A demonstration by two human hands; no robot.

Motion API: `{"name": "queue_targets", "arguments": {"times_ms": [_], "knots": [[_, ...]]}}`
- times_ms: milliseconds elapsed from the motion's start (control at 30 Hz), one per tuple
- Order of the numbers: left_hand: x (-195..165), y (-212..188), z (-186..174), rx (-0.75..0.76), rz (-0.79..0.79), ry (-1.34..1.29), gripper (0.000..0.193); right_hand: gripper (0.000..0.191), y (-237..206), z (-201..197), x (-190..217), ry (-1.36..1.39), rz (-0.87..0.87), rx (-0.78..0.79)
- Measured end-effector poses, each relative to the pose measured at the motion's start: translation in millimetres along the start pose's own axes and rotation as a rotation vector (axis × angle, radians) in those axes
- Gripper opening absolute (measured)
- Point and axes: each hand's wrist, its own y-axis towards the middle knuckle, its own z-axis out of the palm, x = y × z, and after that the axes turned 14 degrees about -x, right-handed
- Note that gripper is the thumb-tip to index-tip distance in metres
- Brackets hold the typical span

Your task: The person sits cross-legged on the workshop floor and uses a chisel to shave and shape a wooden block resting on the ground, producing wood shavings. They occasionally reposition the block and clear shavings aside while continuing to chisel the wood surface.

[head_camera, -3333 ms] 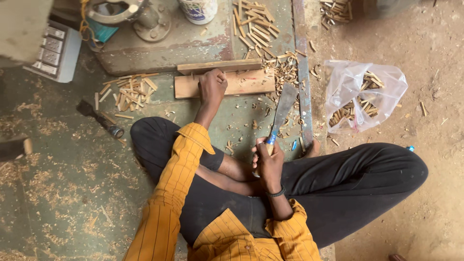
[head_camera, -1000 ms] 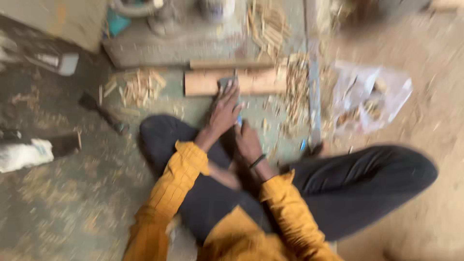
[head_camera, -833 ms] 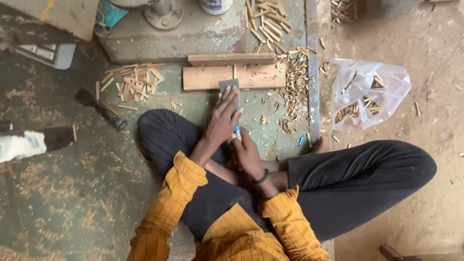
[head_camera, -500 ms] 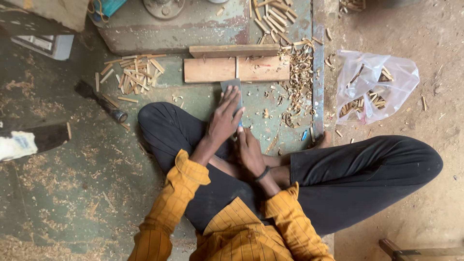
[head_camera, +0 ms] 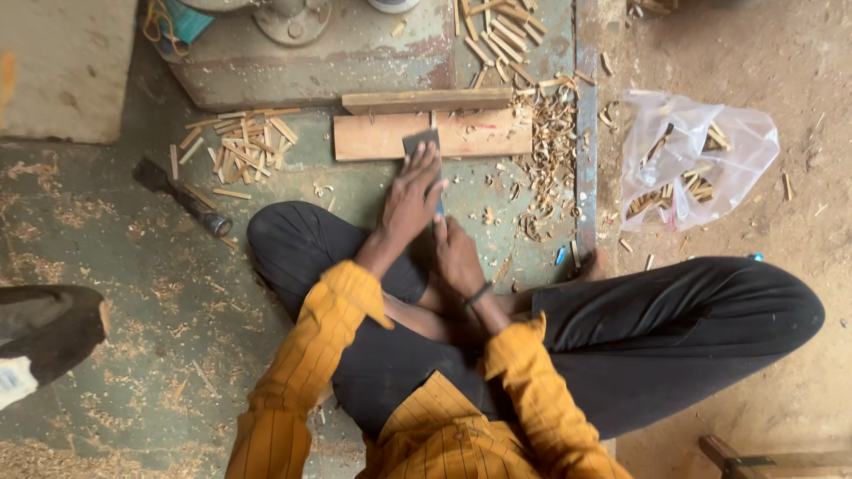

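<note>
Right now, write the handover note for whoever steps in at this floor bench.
Left hand: flat on the broad blade, pressing it onto the wooden board.
Right hand: gripping the blade's handle end near the lap.
Blade tip lies across the board's middle.
Done: cut sticks piled left of the board, shavings heaped on its right, more sticks in the plastic bag.
Left: hammer lies untouched; no stick visible under the blade.

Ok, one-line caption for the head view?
Seated cross-legged, left hand presses a blade against a wood block; right hand close behind.
</note>
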Motion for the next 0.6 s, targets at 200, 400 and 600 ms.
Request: {"name": "queue_targets", "arguments": {"times_ms": [200, 400, 600], "knots": [[7.5, 32.5, 4.5, 0.076, -0.033, 0.129, 0.044, 0.050, 30.8, 11.2, 8.7, 0.052, 0.030, 0.010], [-26.7, 9.6, -10.4, 0.023, 0.128, 0.029, 0.051, 0.038, -10.3, -13.5, 16.6, 0.720, 0.454, 0.173], [-58.1, -10.2, -22.0, -0.119, -0.204, -0.160, 0.036, 0.045, -48.5, -58.6, 9.9, 0.552, 0.465, 0.007]]}}
